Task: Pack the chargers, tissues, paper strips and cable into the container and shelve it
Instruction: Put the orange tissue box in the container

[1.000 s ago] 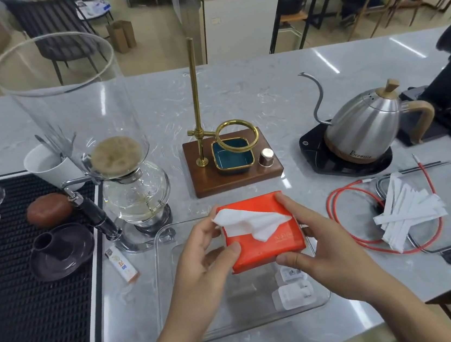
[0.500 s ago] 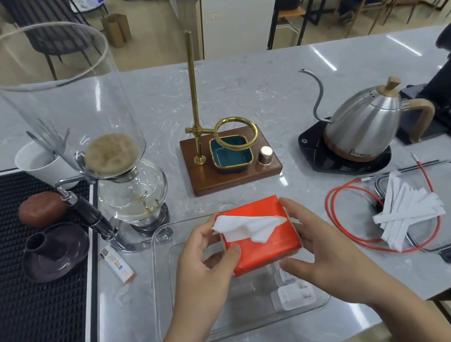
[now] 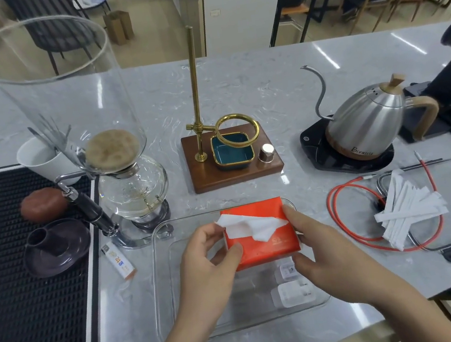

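Over the clear container (image 3: 160, 278), orange tissue pack (image 3: 265, 247) sits betw. both hands: left hand (image 3: 209, 261) grips its left end, right hand (image 3: 322, 252) clamps right side w/ thumb on near edge. Two white chargers (image 3: 293, 293) lie inside, below pack.

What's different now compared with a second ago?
Both hands, left and right, have carried the orange tissue pack a little toward the far end of the clear container. The chargers, red cable and paper strips stayed put.
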Demonstrator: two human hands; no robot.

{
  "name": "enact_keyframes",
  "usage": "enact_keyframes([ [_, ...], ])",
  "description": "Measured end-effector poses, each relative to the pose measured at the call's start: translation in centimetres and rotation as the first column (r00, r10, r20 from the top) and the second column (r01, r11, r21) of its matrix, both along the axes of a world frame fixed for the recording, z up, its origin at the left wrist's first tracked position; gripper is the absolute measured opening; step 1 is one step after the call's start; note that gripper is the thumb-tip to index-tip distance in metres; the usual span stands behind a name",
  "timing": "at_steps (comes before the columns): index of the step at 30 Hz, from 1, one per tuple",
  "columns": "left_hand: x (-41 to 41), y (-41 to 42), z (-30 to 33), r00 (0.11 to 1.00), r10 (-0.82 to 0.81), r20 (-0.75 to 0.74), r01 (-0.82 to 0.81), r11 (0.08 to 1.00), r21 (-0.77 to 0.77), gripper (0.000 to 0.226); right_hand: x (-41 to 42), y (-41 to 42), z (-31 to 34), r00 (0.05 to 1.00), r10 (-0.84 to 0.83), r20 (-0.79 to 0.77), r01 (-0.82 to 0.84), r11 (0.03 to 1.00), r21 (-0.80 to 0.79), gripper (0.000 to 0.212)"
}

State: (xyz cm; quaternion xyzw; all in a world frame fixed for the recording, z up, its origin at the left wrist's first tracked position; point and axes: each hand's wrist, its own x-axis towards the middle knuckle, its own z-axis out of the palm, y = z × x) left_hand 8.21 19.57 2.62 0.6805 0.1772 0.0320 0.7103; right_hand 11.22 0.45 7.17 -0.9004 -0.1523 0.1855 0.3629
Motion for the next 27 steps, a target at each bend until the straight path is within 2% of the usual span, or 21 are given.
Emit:
enact_keyframes([
  [2, 0.1, -0.1, 0.1, 1.000, -0.008, -0.006, 0.008, 1.000, -0.014, 0.030, 0.0, 0.3, -0.1, 0.997, 0.033, 0.063, -0.027, 0.995, -0.095, 0.066],
  [3, 0.2, -0.1, 0.1, 1.000, -0.007, -0.012, 0.006, 1.000, -0.020, 0.029, 0.1, 0.6, -0.1, 0.997, 0.046, 0.065, -0.035, 0.988, -0.152, 0.067],
  [8, 0.4, -0.3, -0.3, 0.997, -0.021, -0.080, 0.018, 0.999, -0.045, 0.024, -0.1, 1.2, -0.1, 0.997, 0.078, 0.024, -0.067, 0.953, -0.297, 0.088],
  [11, 0.6, -0.5, -0.5, 0.992, -0.042, -0.118, 0.038, 0.998, -0.041, 0.028, -0.2, 1.4, -0.7, 0.992, 0.105, 0.066, -0.075, 0.934, -0.350, 0.088],
  [19, 1.1, -0.4, -0.4, 0.971, -0.035, -0.237, -0.004, 0.987, -0.163, 0.026, -0.1, 1.8, -0.6, 0.985, 0.140, 0.101, -0.096, 0.930, -0.356, 0.070],
  [22, 1.2, -0.2, -0.2, 0.960, -0.035, -0.276, -0.010, 0.987, -0.159, 0.023, 0.0, 1.5, -0.3, 0.986, 0.110, 0.122, -0.067, 0.946, -0.316, 0.053],
  [25, 1.1, -0.2, 0.2, 0.957, -0.041, -0.287, -0.005, 0.988, -0.157, 0.021, 0.1, 1.3, -0.2, 0.982, 0.124, 0.139, -0.078, 0.950, -0.302, 0.027],
  [27, 1.0, -0.2, 0.4, 0.957, -0.044, -0.288, -0.002, 0.988, -0.155, 0.021, 0.1, 1.3, -0.4, 0.981, 0.136, 0.141, -0.088, 0.950, -0.298, 0.022],
])
